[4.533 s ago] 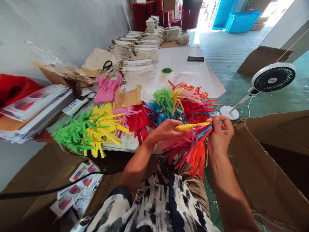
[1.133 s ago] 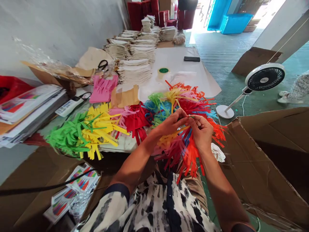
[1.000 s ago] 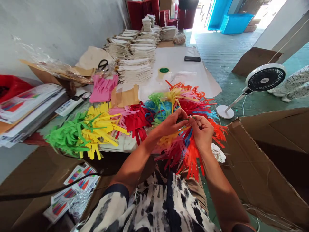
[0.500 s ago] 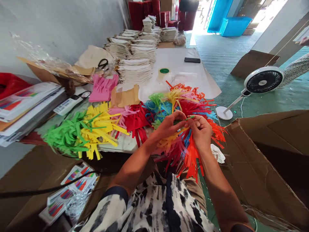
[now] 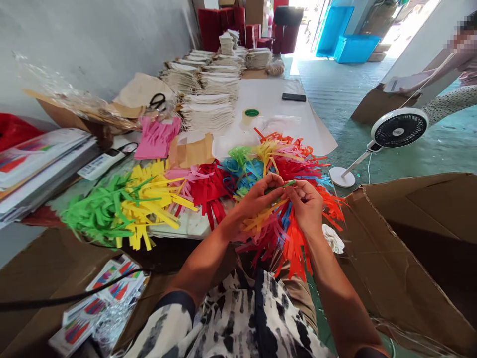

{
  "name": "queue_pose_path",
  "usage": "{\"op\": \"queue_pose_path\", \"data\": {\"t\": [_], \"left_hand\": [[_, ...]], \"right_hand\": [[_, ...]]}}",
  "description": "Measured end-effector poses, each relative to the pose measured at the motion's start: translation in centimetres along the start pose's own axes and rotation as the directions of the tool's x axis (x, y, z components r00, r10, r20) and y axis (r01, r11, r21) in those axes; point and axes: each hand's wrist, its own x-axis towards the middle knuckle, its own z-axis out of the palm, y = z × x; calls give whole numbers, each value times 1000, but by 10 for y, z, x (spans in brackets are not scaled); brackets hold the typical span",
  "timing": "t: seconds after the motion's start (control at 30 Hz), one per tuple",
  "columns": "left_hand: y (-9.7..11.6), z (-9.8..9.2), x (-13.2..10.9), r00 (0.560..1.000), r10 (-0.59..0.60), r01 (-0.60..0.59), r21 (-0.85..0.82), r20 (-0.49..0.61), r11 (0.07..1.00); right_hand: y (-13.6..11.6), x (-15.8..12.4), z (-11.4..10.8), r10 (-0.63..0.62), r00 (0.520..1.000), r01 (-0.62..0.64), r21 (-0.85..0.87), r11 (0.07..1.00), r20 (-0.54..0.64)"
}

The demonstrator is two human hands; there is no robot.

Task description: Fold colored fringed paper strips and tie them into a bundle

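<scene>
My left hand (image 5: 263, 196) and my right hand (image 5: 306, 201) meet over a heap of fringed tissue-paper tassels. Pinched between their fingertips is a green paper tassel (image 5: 289, 184), its top rolled narrow; most of it is hidden by the hands. Around and below them hang orange-red tassels (image 5: 297, 248), pink strips (image 5: 266, 229) and blue ones (image 5: 246, 171). Further left on the table edge lie red tassels (image 5: 210, 189), a yellow bunch (image 5: 152, 191) and a green bunch (image 5: 95, 214).
Stacks of white paper (image 5: 208, 109), a tape roll (image 5: 250, 115), a phone (image 5: 293, 97), scissors (image 5: 157, 101) and pink fringed sheets (image 5: 158, 138) lie on the table. A white fan (image 5: 399, 128) and an open cardboard box (image 5: 376, 248) stand right. A person (image 5: 454, 64) is at the far right.
The camera view has shifted slightly. Both hands keep their pinch, and the green paper's rolled end shows more plainly. Another person has come further into view at the right.
</scene>
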Motion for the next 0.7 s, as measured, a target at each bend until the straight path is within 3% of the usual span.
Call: {"op": "queue_pose_path", "data": {"t": [0.7], "left_hand": [[-4, -4, -8, 999, -48, 48, -12, 23, 999]], "right_hand": [[0, 1, 0, 39, 999, -39, -15, 999, 35]]}}
